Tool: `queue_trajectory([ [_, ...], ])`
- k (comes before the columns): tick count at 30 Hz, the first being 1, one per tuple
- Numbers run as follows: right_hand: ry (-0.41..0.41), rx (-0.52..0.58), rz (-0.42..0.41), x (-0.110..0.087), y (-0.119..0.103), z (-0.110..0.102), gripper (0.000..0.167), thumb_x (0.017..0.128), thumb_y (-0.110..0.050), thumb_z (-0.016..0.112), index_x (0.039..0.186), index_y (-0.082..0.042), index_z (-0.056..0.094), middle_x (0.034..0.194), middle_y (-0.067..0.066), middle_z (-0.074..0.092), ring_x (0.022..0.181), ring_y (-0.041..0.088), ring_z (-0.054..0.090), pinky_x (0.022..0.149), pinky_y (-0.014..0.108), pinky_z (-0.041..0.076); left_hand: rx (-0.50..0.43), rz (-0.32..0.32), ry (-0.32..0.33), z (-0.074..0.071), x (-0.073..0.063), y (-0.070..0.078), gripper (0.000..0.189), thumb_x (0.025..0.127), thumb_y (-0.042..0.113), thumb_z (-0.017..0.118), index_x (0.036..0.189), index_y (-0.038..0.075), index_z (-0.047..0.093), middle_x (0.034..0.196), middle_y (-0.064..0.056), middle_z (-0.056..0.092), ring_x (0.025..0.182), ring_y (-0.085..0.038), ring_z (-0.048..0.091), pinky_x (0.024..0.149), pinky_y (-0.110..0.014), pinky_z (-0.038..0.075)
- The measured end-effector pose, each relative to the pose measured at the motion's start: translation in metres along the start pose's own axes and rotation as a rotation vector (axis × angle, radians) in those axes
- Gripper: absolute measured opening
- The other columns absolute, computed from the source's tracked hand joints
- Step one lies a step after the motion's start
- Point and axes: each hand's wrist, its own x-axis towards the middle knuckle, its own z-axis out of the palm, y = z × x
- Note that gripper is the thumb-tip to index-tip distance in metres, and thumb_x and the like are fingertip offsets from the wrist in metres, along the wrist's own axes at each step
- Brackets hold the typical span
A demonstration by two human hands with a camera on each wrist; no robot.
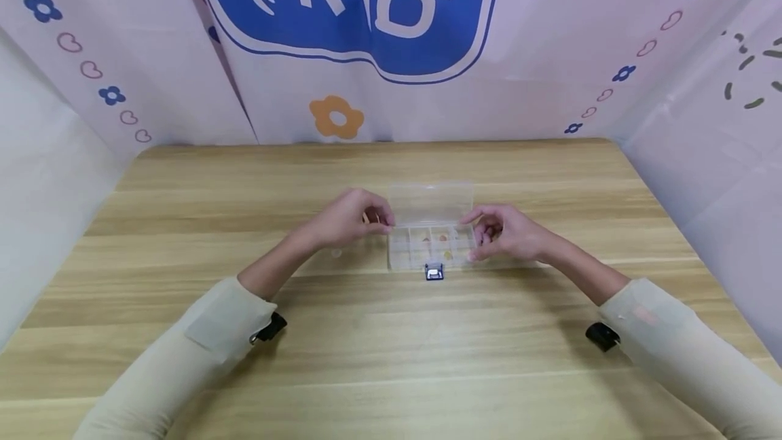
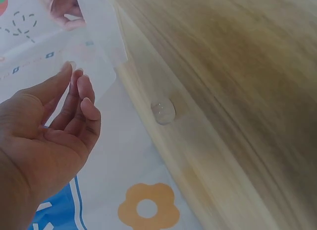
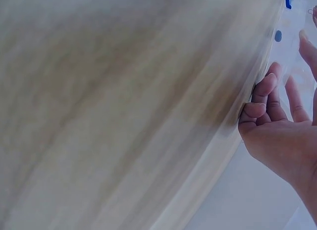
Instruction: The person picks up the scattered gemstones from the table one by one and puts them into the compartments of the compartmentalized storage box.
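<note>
A clear plastic compartment box (image 1: 400,260) lies on the table with its lid (image 1: 430,202) raised at the back. A blue clasp (image 1: 434,271) sits at its front edge, and a few small orange and yellow bits (image 1: 447,255) lie in some compartments. My left hand (image 1: 354,216) pinches the box's left side near the hinge corner, thumb and fingertips close together. At the opposite end, my right hand (image 1: 504,231) holds the box, index finger toward the back corner and thumb near the front one. In the right wrist view, the fingers (image 3: 265,88) curl beside the box.
A small clear round piece (image 2: 163,111) lies on the wooden table (image 1: 415,358), left of the box. Printed cloth (image 1: 525,100) hangs behind the table and along both sides. Black clips (image 1: 603,336) are attached at both sleeves.
</note>
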Motion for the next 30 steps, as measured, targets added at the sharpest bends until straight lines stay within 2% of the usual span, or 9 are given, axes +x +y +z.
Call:
queue_trajectory([
  [11,-0.002,0.012,-0.011,0.0,0.002,0.001,0.057,0.078,0.003,0.087,0.129,0.007,0.062,0.085,0.012,0.064,0.077,0.018,0.056,0.068,0.024,0.047,0.049,0.025,-0.023,0.007,0.008,0.004,0.006,0.095,0.0,0.073,0.098,-0.001,0.078,0.095,-0.008,0.076,0.085,-0.018,0.068,0.077,-0.031,0.057],
  [16,-0.002,0.009,-0.018,0.0,0.003,0.001,0.057,0.078,0.003,0.087,0.128,0.007,0.062,0.085,0.011,0.065,0.077,0.019,0.057,0.069,0.024,0.049,0.058,-0.012,-0.051,0.011,0.012,0.007,0.004,0.095,0.002,0.073,0.095,0.002,0.077,0.091,-0.004,0.075,0.081,-0.016,0.064,0.074,-0.029,0.055],
  [25,-0.001,0.014,-0.006,0.0,0.002,0.001,0.057,0.077,0.004,0.087,0.128,0.006,0.062,0.085,0.011,0.064,0.077,0.019,0.057,0.069,0.023,0.048,0.054,0.014,-0.046,0.018,0.018,0.011,0.005,0.094,0.001,0.074,0.09,0.002,0.075,0.086,-0.004,0.073,0.08,-0.016,0.063,0.075,-0.028,0.054],
  [30,-0.003,0.01,-0.007,0.0,0.001,0.0,0.057,0.078,0.002,0.087,0.128,0.007,0.062,0.085,0.011,0.065,0.077,0.019,0.057,0.069,0.024,0.048,0.063,0.011,-0.064,0.022,0.021,0.014,0.004,0.095,0.002,0.074,0.092,0.002,0.076,0.087,-0.004,0.073,0.079,-0.015,0.061,0.074,-0.027,0.053],
])
